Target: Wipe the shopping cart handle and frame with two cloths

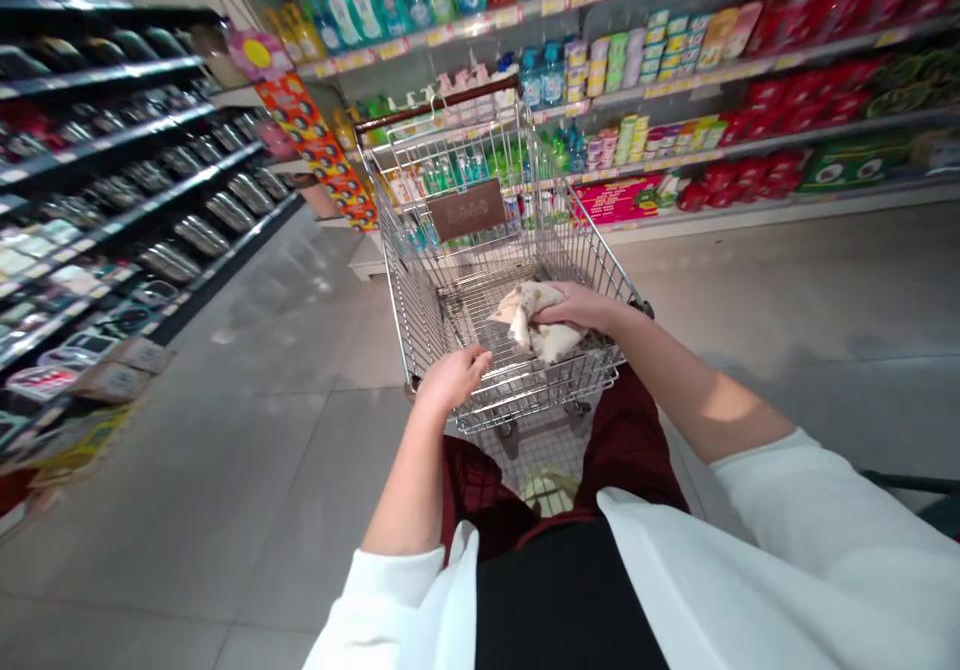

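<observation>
My right hand (pixel 581 307) is closed on a crumpled, cream-coloured patterned cloth (pixel 551 340). It holds the cloth over the near right part of a wire shopping cart (pixel 405 300). On the other side, my left hand (pixel 452 376) is over the cart's near rim. Its fingers are curled together, and nothing shows in them. The near end of the cart faces me, while its brown handle (pixel 450 105) is at the far end. A brown plate (pixel 466 210) is fixed to the wire below the handle. The cloth hides part of the basket floor.
Beyond the cart, shelves (pixel 480 25) carry pump bottles, tubs and red packages. Another shelf unit (pixel 112 165) on the left holds metal cookware. An orange hanging strip (pixel 319 155) is at that shelf corner. Grey floor tiles (pixel 247 470) surround the cart.
</observation>
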Available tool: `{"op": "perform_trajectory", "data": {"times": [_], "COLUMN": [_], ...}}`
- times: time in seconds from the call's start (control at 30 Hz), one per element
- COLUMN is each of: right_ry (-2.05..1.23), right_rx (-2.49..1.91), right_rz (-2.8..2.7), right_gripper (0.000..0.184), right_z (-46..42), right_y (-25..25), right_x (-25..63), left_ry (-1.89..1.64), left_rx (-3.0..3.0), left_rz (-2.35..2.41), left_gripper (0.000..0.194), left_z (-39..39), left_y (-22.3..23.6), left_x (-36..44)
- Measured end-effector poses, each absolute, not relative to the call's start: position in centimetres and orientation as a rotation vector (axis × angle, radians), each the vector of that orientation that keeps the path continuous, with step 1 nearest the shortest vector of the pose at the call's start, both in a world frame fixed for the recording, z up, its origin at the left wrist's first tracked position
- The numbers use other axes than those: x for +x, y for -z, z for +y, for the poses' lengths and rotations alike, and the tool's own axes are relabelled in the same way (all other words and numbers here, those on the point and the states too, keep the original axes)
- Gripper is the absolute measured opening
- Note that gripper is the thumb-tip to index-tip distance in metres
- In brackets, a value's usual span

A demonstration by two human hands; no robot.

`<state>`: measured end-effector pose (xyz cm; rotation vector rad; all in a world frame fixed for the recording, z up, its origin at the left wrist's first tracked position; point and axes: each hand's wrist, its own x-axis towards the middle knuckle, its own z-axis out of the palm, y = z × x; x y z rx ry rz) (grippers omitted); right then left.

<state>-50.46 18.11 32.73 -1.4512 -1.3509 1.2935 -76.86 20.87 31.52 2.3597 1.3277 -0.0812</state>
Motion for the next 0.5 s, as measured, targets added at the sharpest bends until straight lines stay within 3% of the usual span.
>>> {"op": "perform_trajectory", "data": {"times": [0.17,0.3,0.4,0.5], "right_ry": [-1.302,-0.943,-0.692,-0.788], "right_rx": [-1.469,-1.564,-1.668,-1.601], "right_rz": [-1.523,-1.837,-1.880,-1.640], "right_gripper": [0.033,0.040,0.041,0.047], "right_z": [20.9,25.9,29.2,31.0], "right_y": [-35.4,-37.9,-36.9,-33.6], "right_x": [-50.8,-51.5,-52.4,-53.3], "left_ry": [0.074,-0.038,-0.232,-0.544], "left_rx": [2.364,2.270,2.022,1.679], "left_rz": [1.286,1.242,1.206,1.279], "left_gripper": [0.045,0.040,0.036,0.043], "left_z": [20.6,20.2,21.9,26.0], "left_y": [-31.7,-31.1,-31.7,-34.1], "left_x": [-76.8,-77.1,-77.2,-76.0]}}
